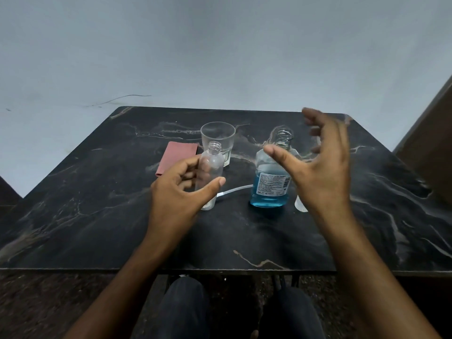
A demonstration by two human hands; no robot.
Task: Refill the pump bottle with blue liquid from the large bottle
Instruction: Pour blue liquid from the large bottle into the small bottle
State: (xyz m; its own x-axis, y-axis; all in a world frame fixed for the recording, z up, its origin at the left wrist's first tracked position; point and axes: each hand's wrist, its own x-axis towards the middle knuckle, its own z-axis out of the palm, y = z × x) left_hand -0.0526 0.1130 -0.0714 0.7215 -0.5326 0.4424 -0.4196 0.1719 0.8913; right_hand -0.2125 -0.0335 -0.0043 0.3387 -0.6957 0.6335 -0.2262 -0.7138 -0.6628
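A small clear pump bottle [212,162] stands upright on the dark marble table [97,228], uncapped and empty. My left hand [178,192] curls around its near left side, fingers apart; contact is unclear. The large bottle [271,187], uncapped and about half full of blue liquid, stands to its right. My right hand [320,167] hovers spread open just right of the large bottle, blurred, thumb in front of its shoulder. The pump's white tube [234,189] lies on the table between the bottles. A white cap-like piece [300,204] shows behind my right wrist.
An empty clear glass [218,138] stands behind the pump bottle. A folded reddish cloth [175,157] lies to the glass's left. A pale wall rises behind the table. A brown panel [433,148] stands at the right edge. My knees show below the table's front edge.
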